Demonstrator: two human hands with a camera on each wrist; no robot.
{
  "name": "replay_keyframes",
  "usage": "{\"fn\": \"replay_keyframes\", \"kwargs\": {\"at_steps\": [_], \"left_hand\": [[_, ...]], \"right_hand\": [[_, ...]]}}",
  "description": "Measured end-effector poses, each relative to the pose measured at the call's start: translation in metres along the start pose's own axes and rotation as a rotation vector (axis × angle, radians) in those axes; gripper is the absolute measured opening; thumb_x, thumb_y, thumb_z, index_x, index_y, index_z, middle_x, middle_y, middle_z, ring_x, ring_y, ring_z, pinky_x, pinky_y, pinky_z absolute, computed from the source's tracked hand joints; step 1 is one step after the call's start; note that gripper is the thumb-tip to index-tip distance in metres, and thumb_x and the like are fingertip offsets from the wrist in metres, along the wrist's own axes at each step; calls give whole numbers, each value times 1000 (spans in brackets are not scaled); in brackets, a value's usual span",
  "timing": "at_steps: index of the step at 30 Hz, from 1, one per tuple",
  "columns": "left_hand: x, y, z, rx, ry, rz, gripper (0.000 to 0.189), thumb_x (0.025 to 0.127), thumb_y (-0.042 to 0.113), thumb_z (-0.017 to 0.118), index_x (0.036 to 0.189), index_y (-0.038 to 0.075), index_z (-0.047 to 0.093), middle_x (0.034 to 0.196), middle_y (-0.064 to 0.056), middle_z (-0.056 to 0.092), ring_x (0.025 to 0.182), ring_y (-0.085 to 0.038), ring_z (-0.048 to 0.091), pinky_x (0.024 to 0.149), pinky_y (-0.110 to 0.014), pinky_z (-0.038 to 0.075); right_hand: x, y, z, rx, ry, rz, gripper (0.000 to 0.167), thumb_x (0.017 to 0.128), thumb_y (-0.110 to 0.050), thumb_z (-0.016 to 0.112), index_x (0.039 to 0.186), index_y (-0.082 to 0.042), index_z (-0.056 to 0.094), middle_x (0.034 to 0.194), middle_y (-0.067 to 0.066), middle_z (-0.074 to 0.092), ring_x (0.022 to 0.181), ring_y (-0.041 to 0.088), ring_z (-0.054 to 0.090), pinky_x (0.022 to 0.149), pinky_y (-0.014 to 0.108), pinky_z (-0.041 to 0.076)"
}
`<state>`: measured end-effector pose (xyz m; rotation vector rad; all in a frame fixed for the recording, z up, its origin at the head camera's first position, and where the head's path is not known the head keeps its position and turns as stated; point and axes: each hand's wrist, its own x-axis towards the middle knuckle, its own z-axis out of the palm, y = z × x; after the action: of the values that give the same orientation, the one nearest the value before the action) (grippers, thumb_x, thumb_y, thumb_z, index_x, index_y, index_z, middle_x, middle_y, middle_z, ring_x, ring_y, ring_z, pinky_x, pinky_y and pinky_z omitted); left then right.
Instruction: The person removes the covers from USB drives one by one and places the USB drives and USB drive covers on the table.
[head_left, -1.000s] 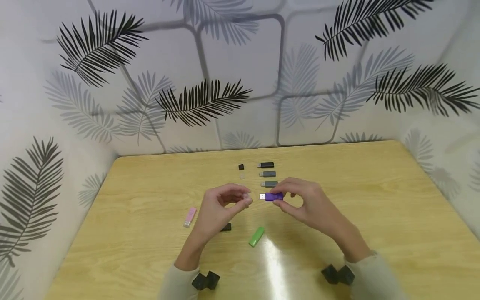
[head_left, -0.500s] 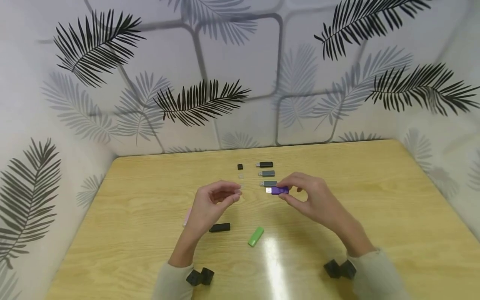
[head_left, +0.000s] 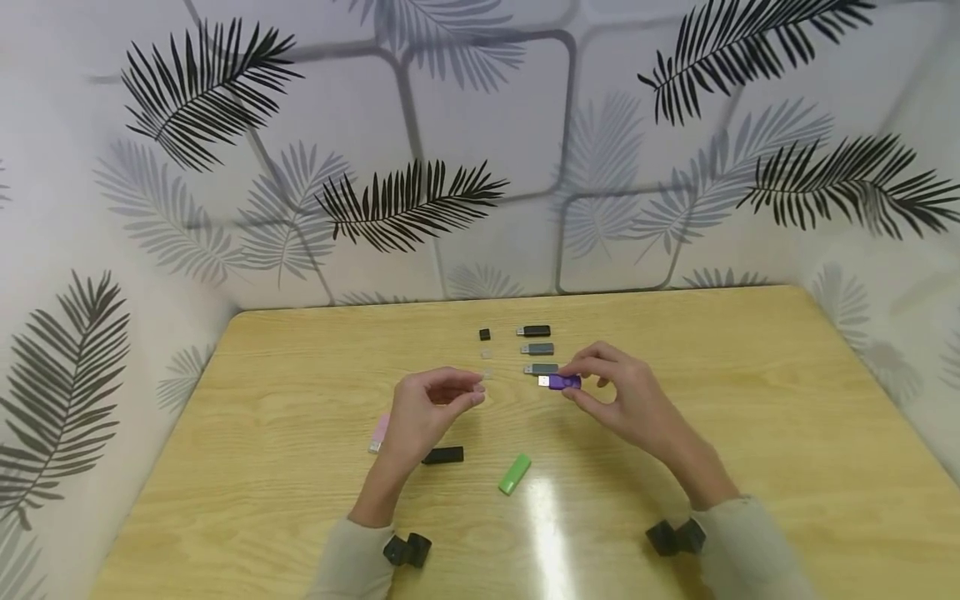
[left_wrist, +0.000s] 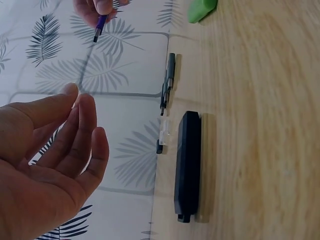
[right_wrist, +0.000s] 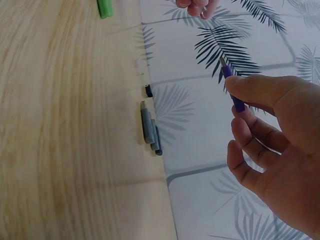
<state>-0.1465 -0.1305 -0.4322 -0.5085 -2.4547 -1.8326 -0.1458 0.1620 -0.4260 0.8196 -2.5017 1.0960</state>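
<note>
My right hand pinches a purple USB stick between thumb and fingers. Its bare metal plug points left, towards my left hand. My left hand keeps its thumb and forefinger tips pinched together above the table; the small clear USB cap there is mostly hidden by the fingers. Beyond the hands lie a black USB stick and two grey ones, an upper grey USB stick and a lower grey USB stick, plugs leftward. Left of them sit a black cap and two clear caps.
Nearer me on the wooden table lie a green USB stick and a black one. A pink USB stick is partly behind my left hand. A leaf-patterned backdrop rises behind the table.
My hands have drawn apart: the left went left with the clear cap, the right went right and slightly away with the purple USB stick. More of the near black stick shows.
</note>
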Motion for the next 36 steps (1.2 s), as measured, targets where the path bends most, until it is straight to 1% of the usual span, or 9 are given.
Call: {"fn": "replay_keyframes", "kwargs": {"at_steps": [3, 7, 13, 17, 21, 24, 26, 30, 36], "left_hand": [[1, -3, 1, 36, 10, -18, 18, 89, 7, 80, 108, 7, 80, 99, -4, 77, 90, -19, 73, 78, -28, 60], [3, -6, 3, 70, 16, -45, 18, 89, 8, 81, 107, 8, 80, 99, -2, 76, 89, -18, 71, 77, -30, 60], [5, -12, 7, 90, 2, -56, 17, 89, 8, 81, 106, 5, 80, 99, -3, 76, 88, -18, 71, 77, -30, 60], [8, -12, 7, 106, 13, -70, 16, 89, 8, 81, 104, 6, 80, 97, -3, 77, 87, -17, 72, 76, -30, 60], [12, -12, 7, 114, 19, -86, 16, 89, 8, 81, 104, 4, 79, 95, -4, 77, 86, -18, 72, 77, -32, 60], [14, -15, 7, 116, 19, -95, 15, 88, 8, 82, 103, 4, 80, 93, -5, 77, 85, -19, 72, 77, -33, 61], [15, -18, 7, 119, 25, -101, 14, 88, 7, 82, 102, 5, 80, 92, -4, 77, 84, -18, 72, 77, -32, 60], [17, -21, 7, 132, 38, -110, 13, 87, 6, 82, 99, 5, 80, 91, -5, 77, 82, -19, 72, 76, -32, 60], [19, -25, 10, 181, 22, -120, 12, 87, 4, 82, 99, 3, 80, 92, -7, 77, 83, -20, 73, 77, -33, 61]], "right_hand": [[-1, 5, 2, 4, 5, 18, 21, 85, -1, 83, 103, -8, 78, 102, 0, 68, 87, 19, 66, 67, 38, 58], [-1, 9, 3, 10, -2, 32, 21, 86, -1, 83, 104, -9, 78, 101, -1, 68, 87, 18, 66, 67, 40, 59], [-1, 10, 6, 15, -13, 50, 20, 87, -2, 82, 105, -8, 78, 101, -1, 68, 87, 18, 66, 69, 39, 59], [0, 12, 7, 17, -18, 62, 19, 87, -4, 82, 105, -9, 78, 102, -1, 68, 88, 16, 65, 69, 36, 58], [0, 16, 12, 56, -13, 70, 19, 88, -4, 82, 106, -9, 78, 102, -1, 69, 88, 23, 66, 69, 35, 59], [2, 19, 16, 84, -16, 89, 19, 88, -4, 82, 106, -9, 78, 101, 0, 69, 88, 26, 66, 69, 33, 58], [3, 20, 17, 88, -19, 108, 20, 88, -5, 82, 106, -9, 78, 101, 0, 69, 88, 23, 66, 70, 30, 58], [6, 22, 21, 87, -18, 125, 20, 87, -4, 82, 106, -10, 78, 101, 0, 70, 88, 20, 65, 70, 31, 58], [7, 25, 27, 121, -48, 168, 19, 88, -3, 81, 106, -8, 78, 101, 2, 70, 87, 20, 65, 70, 31, 59]]}}
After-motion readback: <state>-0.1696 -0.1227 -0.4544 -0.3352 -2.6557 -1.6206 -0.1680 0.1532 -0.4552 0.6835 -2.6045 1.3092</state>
